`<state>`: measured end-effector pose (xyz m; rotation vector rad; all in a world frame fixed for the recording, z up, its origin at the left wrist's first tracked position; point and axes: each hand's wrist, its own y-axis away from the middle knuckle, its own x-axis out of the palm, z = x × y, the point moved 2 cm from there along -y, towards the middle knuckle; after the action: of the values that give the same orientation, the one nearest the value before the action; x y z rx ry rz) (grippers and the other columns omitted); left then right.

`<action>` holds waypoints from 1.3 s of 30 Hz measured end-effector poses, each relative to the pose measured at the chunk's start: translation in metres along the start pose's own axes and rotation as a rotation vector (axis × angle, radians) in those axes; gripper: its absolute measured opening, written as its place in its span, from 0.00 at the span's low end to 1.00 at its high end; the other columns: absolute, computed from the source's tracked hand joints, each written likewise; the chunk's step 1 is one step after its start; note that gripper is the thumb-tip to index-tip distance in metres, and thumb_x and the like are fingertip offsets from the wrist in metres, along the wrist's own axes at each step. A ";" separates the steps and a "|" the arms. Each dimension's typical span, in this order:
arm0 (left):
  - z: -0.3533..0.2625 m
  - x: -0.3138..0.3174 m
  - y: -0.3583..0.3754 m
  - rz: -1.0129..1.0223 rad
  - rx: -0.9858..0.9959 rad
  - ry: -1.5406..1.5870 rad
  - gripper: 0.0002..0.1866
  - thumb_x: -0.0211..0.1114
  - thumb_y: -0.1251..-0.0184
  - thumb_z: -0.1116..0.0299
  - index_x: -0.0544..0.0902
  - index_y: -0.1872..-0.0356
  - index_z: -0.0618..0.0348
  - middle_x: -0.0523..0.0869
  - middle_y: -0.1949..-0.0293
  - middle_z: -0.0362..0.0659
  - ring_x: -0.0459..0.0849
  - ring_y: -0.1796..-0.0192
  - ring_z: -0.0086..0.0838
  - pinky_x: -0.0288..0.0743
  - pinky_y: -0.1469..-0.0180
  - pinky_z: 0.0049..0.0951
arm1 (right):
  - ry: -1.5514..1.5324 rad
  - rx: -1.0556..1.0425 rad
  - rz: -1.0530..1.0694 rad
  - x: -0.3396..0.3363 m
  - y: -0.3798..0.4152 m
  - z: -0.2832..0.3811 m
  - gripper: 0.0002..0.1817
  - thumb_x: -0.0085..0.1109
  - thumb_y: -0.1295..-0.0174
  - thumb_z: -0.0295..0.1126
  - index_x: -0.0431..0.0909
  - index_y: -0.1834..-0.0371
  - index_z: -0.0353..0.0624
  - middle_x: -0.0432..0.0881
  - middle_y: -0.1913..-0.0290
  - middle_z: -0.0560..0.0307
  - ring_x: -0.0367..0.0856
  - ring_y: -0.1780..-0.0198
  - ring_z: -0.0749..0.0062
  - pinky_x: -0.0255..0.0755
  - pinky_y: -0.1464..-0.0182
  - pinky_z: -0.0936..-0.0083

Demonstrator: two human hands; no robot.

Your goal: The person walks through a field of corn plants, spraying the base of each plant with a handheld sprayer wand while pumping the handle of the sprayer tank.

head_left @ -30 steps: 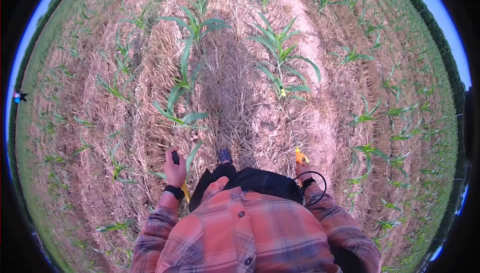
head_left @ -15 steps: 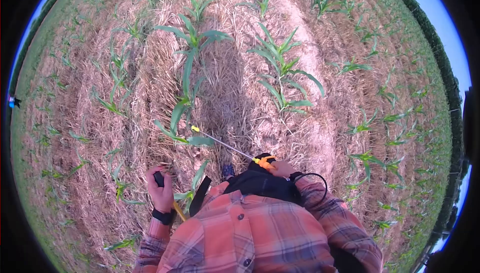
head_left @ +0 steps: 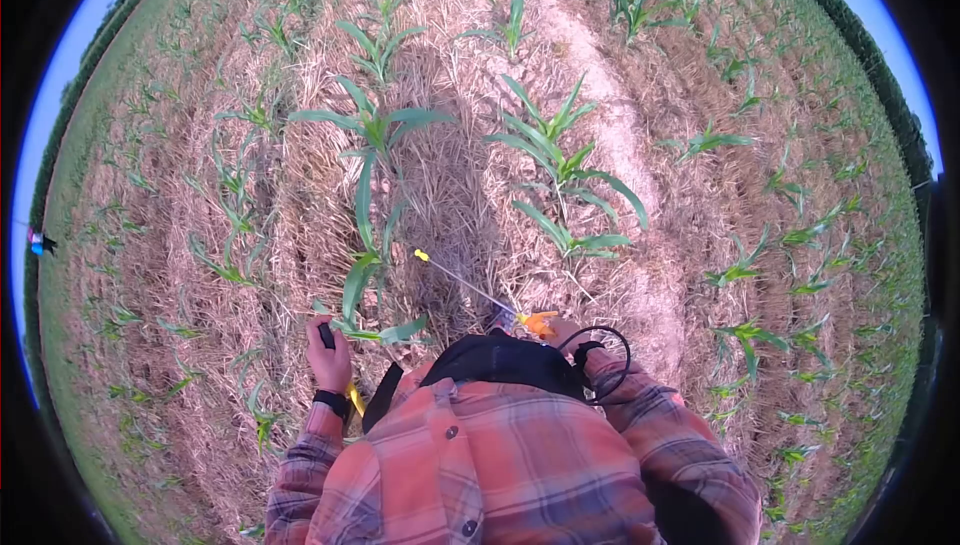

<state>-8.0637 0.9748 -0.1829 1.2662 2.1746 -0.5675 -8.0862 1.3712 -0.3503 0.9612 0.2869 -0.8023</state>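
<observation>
My left hand is closed around a black handle at the lower left, with a yellow bar below it by the wrist. My right hand grips the orange handle of a spray wand, in front of my waist. The wand's thin metal tube points up and left to a yellow nozzle, over straw-covered ground between two rows of plants. A black hose loops beside my right wrist. The nearest leafy green plant stands left of the nozzle.
Rows of young green plants run ahead through dry straw. A paler bare strip lies right of the middle. Another person is far off at the left edge. Trees line the field's border.
The wand's nozzle has swung right, away from the left plant row, and the tube looks shorter. My left hand has moved slightly up and right. The plants ahead have shifted lower in view.
</observation>
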 end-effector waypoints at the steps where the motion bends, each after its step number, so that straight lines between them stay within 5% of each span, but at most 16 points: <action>1: -0.002 0.007 -0.008 0.004 0.005 -0.005 0.10 0.52 0.49 0.77 0.69 0.63 0.58 0.66 0.78 0.38 0.63 0.77 0.20 0.60 0.74 0.22 | -0.069 0.042 -0.068 -0.011 -0.002 -0.004 0.21 0.51 0.53 0.51 0.75 0.68 0.43 0.77 0.72 0.46 0.76 0.65 0.56 0.67 0.64 0.65; 7: -0.045 0.036 -0.046 0.035 0.079 0.036 0.10 0.52 0.49 0.78 0.69 0.63 0.59 0.69 0.76 0.39 0.65 0.75 0.20 0.62 0.71 0.21 | 0.003 0.148 -0.366 -0.033 -0.054 -0.080 0.19 0.53 0.53 0.48 0.75 0.70 0.41 0.77 0.77 0.49 0.77 0.70 0.57 0.68 0.69 0.66; 13: -0.061 0.031 -0.071 0.028 0.032 0.140 0.11 0.52 0.49 0.80 0.69 0.62 0.60 0.68 0.73 0.35 0.63 0.73 0.16 0.60 0.72 0.17 | -0.457 0.399 -0.519 -0.102 -0.050 -0.087 0.16 0.52 0.51 0.43 0.75 0.73 0.39 0.75 0.83 0.54 0.74 0.83 0.70 0.66 0.80 0.73; 14: -0.059 0.026 -0.072 0.019 0.029 0.171 0.12 0.52 0.49 0.81 0.68 0.62 0.60 0.68 0.71 0.36 0.63 0.72 0.16 0.59 0.71 0.16 | -0.332 0.404 -0.571 -0.092 -0.067 -0.123 0.14 0.51 0.50 0.41 0.74 0.72 0.41 0.73 0.85 0.58 0.71 0.86 0.74 0.63 0.85 0.76; 20: -0.085 -0.007 -0.094 -0.074 0.108 0.209 0.11 0.52 0.48 0.81 0.69 0.62 0.60 0.69 0.68 0.37 0.64 0.72 0.16 0.60 0.69 0.16 | -0.797 0.547 -0.717 -0.131 -0.056 -0.094 0.12 0.50 0.46 0.39 0.71 0.78 0.42 0.69 0.87 0.62 0.64 0.90 0.79 0.57 0.89 0.80; 25: -0.026 0.074 -0.181 -0.003 0.200 0.112 0.10 0.53 0.48 0.77 0.69 0.62 0.59 0.70 0.75 0.41 0.66 0.75 0.20 0.62 0.71 0.19 | -0.776 0.633 -0.794 -0.143 -0.087 -0.070 0.12 0.51 0.46 0.39 0.70 0.75 0.40 0.70 0.87 0.60 0.64 0.91 0.79 0.57 0.90 0.80; 27: -0.041 0.096 -0.199 0.115 0.044 0.103 0.10 0.53 0.48 0.76 0.69 0.62 0.57 0.71 0.78 0.42 0.69 0.77 0.22 0.64 0.72 0.22 | -0.794 0.646 -0.795 -0.140 -0.108 -0.062 0.13 0.51 0.46 0.39 0.70 0.76 0.40 0.70 0.87 0.60 0.64 0.91 0.78 0.58 0.90 0.79; 31: -0.027 0.098 -0.236 0.121 0.034 0.130 0.11 0.53 0.48 0.76 0.69 0.62 0.56 0.72 0.78 0.42 0.72 0.77 0.25 0.66 0.72 0.24 | -0.698 0.661 -0.652 -0.137 -0.149 -0.032 0.16 0.54 0.51 0.43 0.76 0.73 0.38 0.76 0.83 0.54 0.74 0.82 0.73 0.66 0.80 0.75; 33: -0.025 0.101 -0.248 0.102 0.056 0.126 0.11 0.53 0.48 0.76 0.69 0.62 0.56 0.73 0.77 0.43 0.74 0.75 0.25 0.67 0.71 0.25 | -0.519 0.521 -0.569 -0.136 -0.167 -0.011 0.16 0.49 0.47 0.42 0.71 0.78 0.39 0.71 0.87 0.59 0.68 0.89 0.76 0.61 0.88 0.78; 39: -0.019 0.101 -0.277 0.143 0.069 0.174 0.10 0.53 0.48 0.78 0.69 0.62 0.58 0.73 0.73 0.41 0.72 0.72 0.23 0.66 0.69 0.22 | -0.211 0.236 -0.350 -0.139 -0.212 0.037 0.17 0.49 0.47 0.43 0.72 0.79 0.38 0.72 0.87 0.58 0.70 0.88 0.75 0.63 0.85 0.77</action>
<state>-8.3530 0.9227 -0.2120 1.5446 2.1965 -0.4938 -8.3383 1.3403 -0.3838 1.0508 0.1808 -1.2709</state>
